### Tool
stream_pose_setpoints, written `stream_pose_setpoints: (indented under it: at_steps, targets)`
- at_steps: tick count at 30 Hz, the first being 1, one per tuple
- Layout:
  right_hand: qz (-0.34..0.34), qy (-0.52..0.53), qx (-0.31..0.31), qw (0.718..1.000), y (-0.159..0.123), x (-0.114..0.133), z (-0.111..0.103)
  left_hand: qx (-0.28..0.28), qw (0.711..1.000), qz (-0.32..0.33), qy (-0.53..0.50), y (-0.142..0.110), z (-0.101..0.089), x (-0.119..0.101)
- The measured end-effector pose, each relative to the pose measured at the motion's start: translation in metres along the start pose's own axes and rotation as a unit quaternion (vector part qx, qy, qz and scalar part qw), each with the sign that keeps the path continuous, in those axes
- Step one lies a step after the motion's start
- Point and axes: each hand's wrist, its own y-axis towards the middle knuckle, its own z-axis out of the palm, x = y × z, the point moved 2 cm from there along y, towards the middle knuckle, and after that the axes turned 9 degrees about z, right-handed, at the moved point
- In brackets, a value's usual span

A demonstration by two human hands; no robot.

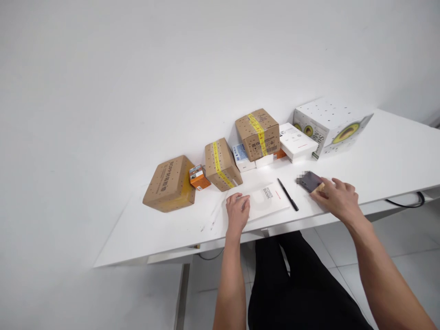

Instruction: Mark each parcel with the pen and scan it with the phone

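Observation:
My left hand (pixel 237 211) lies on the left edge of a flat white box (pixel 266 200) marked "POWER BANK", with its fingers curled against it. My right hand (pixel 338 198) rests on the white table (pixel 144 229) with fingers stretched out, the fingertips touching a dark phone-like device (pixel 309 180). A black pen (pixel 288 195) lies between the white box and the device.
Along the wall stand several parcels: a brown box (pixel 170 184), a small orange carton (pixel 199 177), two brown boxes with yellow tape (pixel 222 165) (pixel 258 134), small white boxes (pixel 297 142) and a white avocado-print box (pixel 330 124). A cable (pixel 407 201) hangs at the table's right edge.

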Motion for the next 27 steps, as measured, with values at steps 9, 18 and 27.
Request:
stream_pose_setpoints:
  at_steps: [9, 18, 27]
  targets:
    - [0.031, -0.027, 0.122, 0.992, -0.008, 0.021, -0.022, 0.009, 1.0, -0.005, 0.006, -0.001, -0.001, -0.001]
    - [0.234, 0.483, 0.154, 0.829, -0.038, 0.034, -0.061, 0.007, 1.0, -0.01, 0.005, -0.001, -0.001, 0.0]
    - [0.299, 0.778, 0.485, 0.265, -0.114, 0.137, -0.054, 0.024, 1.0, -0.013, 0.002, -0.001, -0.004, -0.005]
